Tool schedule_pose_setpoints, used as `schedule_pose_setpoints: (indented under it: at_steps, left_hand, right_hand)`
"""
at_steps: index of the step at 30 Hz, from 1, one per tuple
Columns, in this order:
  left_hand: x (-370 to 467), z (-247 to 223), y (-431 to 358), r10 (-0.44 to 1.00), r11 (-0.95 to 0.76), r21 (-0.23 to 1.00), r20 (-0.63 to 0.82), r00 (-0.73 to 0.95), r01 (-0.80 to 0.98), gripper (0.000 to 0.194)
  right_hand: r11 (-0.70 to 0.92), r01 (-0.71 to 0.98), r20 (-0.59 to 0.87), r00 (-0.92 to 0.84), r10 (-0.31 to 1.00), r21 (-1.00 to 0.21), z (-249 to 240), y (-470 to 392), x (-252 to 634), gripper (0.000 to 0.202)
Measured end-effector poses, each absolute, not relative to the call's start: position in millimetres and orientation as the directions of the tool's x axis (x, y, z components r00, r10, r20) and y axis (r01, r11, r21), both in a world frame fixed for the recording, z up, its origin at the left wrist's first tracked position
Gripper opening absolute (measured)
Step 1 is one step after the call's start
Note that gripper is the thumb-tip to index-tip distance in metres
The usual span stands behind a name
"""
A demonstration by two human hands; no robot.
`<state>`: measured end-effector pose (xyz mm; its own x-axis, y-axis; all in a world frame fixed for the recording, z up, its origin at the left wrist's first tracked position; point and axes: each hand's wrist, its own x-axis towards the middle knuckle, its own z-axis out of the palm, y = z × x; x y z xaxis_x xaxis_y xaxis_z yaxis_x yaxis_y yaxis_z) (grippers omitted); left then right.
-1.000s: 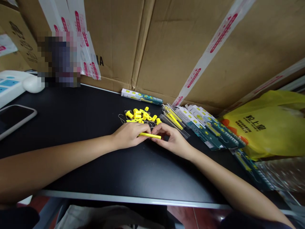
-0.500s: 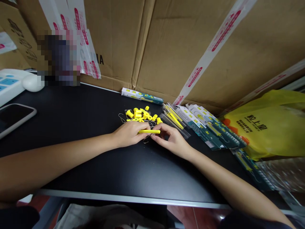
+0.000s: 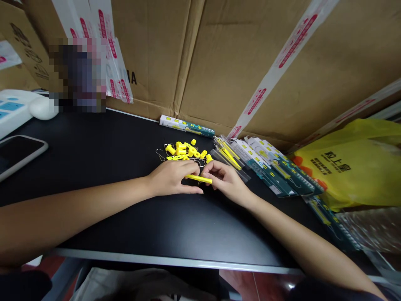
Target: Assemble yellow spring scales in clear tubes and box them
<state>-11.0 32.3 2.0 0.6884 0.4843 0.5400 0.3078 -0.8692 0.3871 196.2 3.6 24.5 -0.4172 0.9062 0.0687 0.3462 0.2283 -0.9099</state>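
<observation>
A slim yellow plastic strip (image 3: 200, 179) slants between my two hands over the black table. My left hand (image 3: 171, 177) has the strip's left end at its curled fingers, while the left thumb stretches out below, apart from it. At the strip's right end, my right hand (image 3: 227, 182) is closed in a pinch, its thumb touching or just behind the strip. What the right fingertips grip is hidden. Just beyond the hands lies a pile of small yellow plastic parts (image 3: 181, 149), with bent metal wire hooks (image 3: 160, 155) among them.
Clear plastic sleeves with yellow strips (image 3: 230, 154) and printed boxes (image 3: 269, 163) lie to the right. A yellow bag (image 3: 354, 163) is farther right. One box (image 3: 187, 126) lies by the cardboard wall (image 3: 150, 50). A phone (image 3: 21, 152) and power strip (image 3: 15, 108) are left.
The yellow strip has tilted, its right end now lower. My left thumb has moved away from it. My right fingers have drawn closer together; the small metal piece near them no longer shows clearly.
</observation>
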Motion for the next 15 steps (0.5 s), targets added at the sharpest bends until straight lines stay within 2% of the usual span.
schedule_pose_setpoints:
  at_steps: [8,12,15]
  left_hand:
    - [-10.3,1.8,33.5,0.480,-0.871,0.376,0.515,0.710,0.316,0.038]
    - [-10.0,1.1,32.9,0.474,-0.868,0.400,0.485,0.735,0.295,0.027]
    - [-10.0,1.7,32.2,0.500,-0.840,0.472,0.480,0.721,0.268,0.018]
  right_hand:
    - [0.044,0.269,-0.084,-0.445,0.892,-0.962,23.2,2.5,193.3,0.031]
    - [-0.055,0.223,-0.155,-0.462,0.873,-0.973,23.5,-0.7,189.0,0.031]
    - [-0.121,0.176,-0.192,-0.468,0.863,-0.977,24.1,-2.3,187.5,0.030]
